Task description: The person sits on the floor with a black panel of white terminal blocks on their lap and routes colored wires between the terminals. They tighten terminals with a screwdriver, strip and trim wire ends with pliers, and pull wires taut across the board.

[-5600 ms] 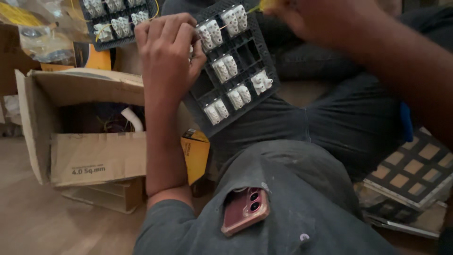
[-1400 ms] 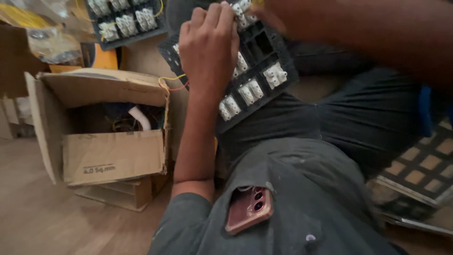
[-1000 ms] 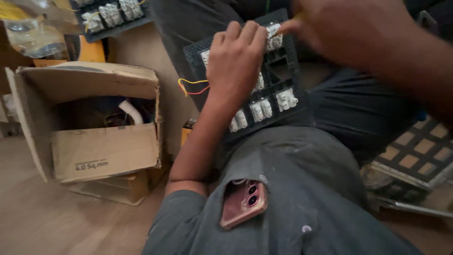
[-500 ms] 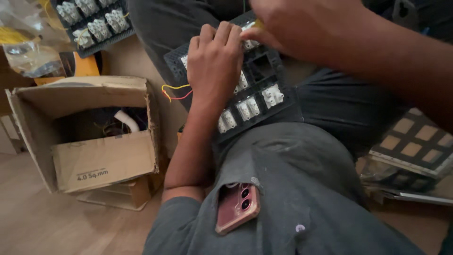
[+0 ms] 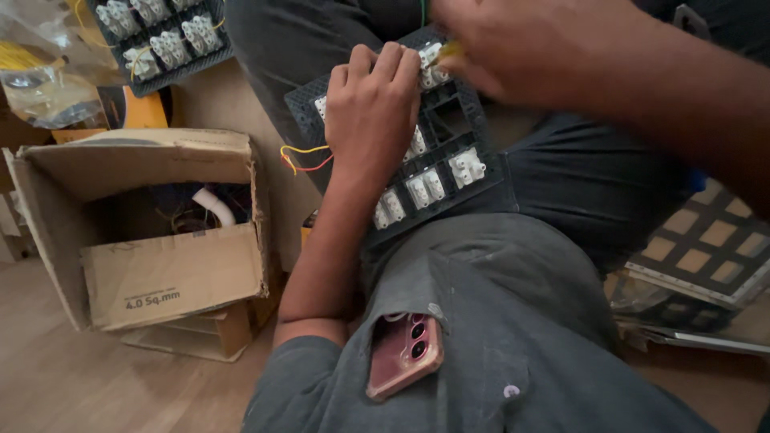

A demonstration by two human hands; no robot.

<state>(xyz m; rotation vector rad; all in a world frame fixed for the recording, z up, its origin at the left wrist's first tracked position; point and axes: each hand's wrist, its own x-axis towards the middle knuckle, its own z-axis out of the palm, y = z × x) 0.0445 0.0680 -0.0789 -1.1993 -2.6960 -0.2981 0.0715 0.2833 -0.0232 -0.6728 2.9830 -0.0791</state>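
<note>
- A dark switch plate [image 5: 449,128] is propped on the lap, back side up, and is steadied by the left hand [image 5: 373,112], whose fingers are curled over the plate's upper edge in a closed grip.
- The right hand [image 5: 521,48] is closed around a thin yellowish tool [image 5: 449,52], only its tip showing; the tip is pressed at a white module [image 5: 431,68] just beside the left fingertips.
- Below the left hand, 3 white modules [image 5: 425,186] are seen seated in the plate; others are partly hidden under the palm.
- Between those and the right hand, at least 2 slots [image 5: 449,120] are seen empty, so the plate is judged only partly filled.
- Red and yellow wires [image 5: 301,159] are seen trailing out left of the left wrist.
- A second plate [image 5: 160,36], fully populated with modules, lies well apart, up and left of the left hand.
- A cardboard box [image 5: 160,232] is seen left of the left forearm; a pink phone [image 5: 405,353] sits in a chest pocket below it.
</note>
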